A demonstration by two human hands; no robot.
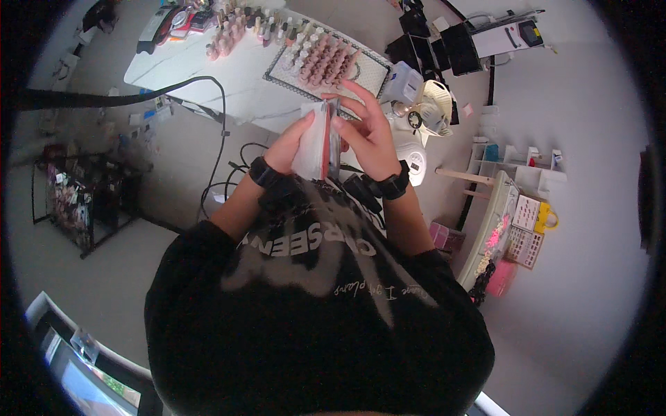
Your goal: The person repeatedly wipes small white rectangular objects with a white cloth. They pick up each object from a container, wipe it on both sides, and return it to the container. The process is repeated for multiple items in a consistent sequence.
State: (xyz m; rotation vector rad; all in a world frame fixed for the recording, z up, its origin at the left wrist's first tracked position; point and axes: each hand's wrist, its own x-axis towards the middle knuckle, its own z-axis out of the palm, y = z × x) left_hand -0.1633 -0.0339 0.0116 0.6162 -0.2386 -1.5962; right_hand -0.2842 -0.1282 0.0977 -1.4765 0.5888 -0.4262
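My left hand (290,145) and my right hand (366,132) hold between them a flat stack of thin cards or packets (319,142), white on the left side and pink-red on the right, upright in front of my chest. The left thumb lies on the white face. Over the stack's right edge the right fingers spread, one of them pointing up. Both wrists wear black bands. My black printed shirt (312,298) fills the lower middle. Just beyond the hands stands a tray of pink nail polish bottles (326,61) on a white table (229,73).
More bottles (236,28) line the table's far side. A white lamp-like device (416,158) and clear containers (404,82) sit right of the hands. Black cables (222,159) hang off the table. A rack of small items (80,197) stands left; white shelves (517,166) and sample boards (527,225) right.
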